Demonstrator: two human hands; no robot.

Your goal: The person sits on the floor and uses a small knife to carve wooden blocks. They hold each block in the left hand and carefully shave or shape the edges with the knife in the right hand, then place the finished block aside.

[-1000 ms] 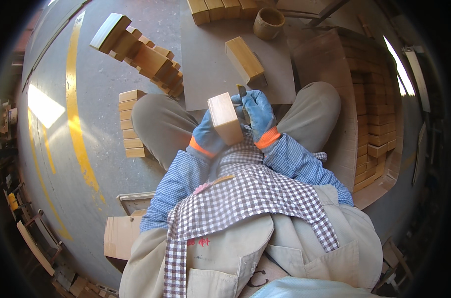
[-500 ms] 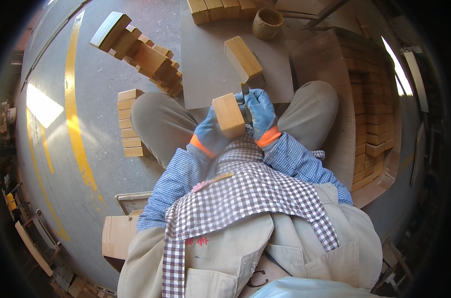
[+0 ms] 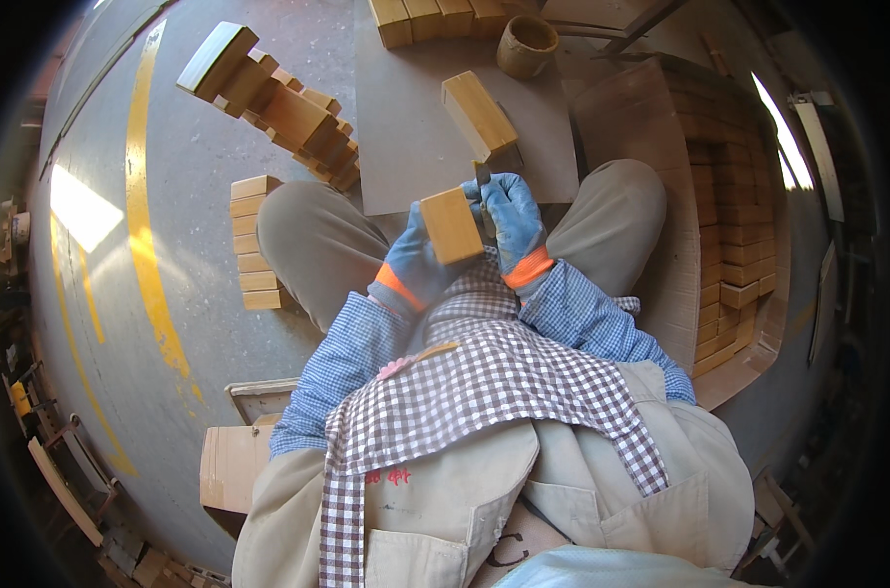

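My left hand, in a blue glove with an orange cuff, is closed round a light wooden block held up over my lap. Its fingers are partly hidden behind the block. In my right hand, gloved the same way, I pinch a thin, flat, dark tool upright, close to the block's right side. The tool's exact kind is too small to make out. Just beyond my hands, another wooden block lies aslant on a grey board.
A round tan pot stands at the board's far side beside a row of blocks. More blocks are stacked left, in a long pile and a short column. Right of my knee, a cardboard box holds many blocks.
The block in my left hand has tilted slightly, so its broad face turns more upward and its lower end shows less. My right hand and the tool have barely shifted.
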